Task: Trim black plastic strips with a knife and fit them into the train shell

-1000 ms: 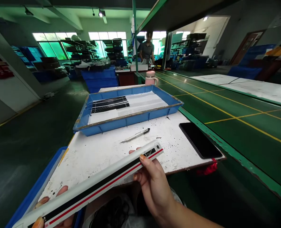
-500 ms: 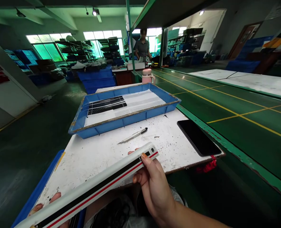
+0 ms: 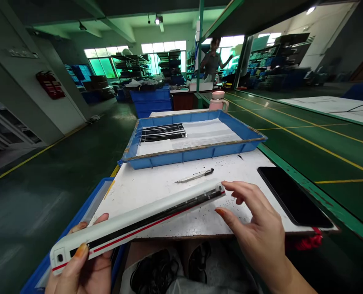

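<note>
A long white piece with a black band and a red stripe point(image 3: 144, 216) slants over the front of the white table. My left hand point(image 3: 83, 261) grips its lower left end, thumb on the black band. Beside the upper right end, my right hand point(image 3: 255, 224) has its thumb and fingers spread; its fingertips are close to that end, and whether they touch it I cannot tell. Beyond the piece, a slim pen-like tool with a pointed tip point(image 3: 195, 175) lies on the table.
A blue tray point(image 3: 200, 152) with black strips and white sheets sits on the white table point(image 3: 157, 185). A black phone point(image 3: 293, 198) lies at the right, a pink mug point(image 3: 217, 102) behind the tray. Blue bins point(image 3: 152, 100) and a person point(image 3: 212, 61) are farther back.
My right hand has let go of the piece's right end and opened. The view has turned left, and the piece's left end, held by my left hand, now shows fully.
</note>
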`<state>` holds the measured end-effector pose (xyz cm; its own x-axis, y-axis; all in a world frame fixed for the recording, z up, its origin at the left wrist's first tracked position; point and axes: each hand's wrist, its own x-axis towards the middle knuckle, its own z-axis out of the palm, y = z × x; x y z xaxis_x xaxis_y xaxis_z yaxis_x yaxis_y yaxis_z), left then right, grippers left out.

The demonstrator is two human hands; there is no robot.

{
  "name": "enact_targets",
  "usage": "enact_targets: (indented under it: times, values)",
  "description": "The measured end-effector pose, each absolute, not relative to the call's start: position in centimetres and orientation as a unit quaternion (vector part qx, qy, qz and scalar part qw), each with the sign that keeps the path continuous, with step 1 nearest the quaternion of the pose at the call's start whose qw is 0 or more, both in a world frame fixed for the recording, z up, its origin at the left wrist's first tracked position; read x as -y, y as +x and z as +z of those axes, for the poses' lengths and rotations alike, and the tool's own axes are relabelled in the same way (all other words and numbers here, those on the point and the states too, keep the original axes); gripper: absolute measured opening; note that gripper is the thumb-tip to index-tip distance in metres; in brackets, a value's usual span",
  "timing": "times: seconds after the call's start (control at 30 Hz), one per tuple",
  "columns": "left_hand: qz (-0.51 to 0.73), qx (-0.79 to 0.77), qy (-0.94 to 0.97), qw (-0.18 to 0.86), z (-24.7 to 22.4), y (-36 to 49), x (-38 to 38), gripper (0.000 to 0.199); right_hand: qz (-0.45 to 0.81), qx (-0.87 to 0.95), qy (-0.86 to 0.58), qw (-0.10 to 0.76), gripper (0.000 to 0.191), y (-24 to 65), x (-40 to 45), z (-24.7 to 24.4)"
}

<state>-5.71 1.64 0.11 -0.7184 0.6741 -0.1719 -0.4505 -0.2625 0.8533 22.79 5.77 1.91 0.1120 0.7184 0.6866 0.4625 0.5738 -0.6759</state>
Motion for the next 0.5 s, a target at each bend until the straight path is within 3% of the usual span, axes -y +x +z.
enact_targets:
  times: [0.2, 0.5]
  values:
    - [0.775, -0.490, 0.155, 0.367, -0.1, -6.0, -1.4, 0.036, 0.129, 0.710, -0.456, 0.521, 0.002, 23.0, -6.3, 2.0]
    - [0.795, -0.460, 0.174, 0.355, 2.4, -8.4, -7.8, 0.029, 0.148, 0.625, -0.575, 0.507, 0.025, 28.8, -8.2, 1.5]
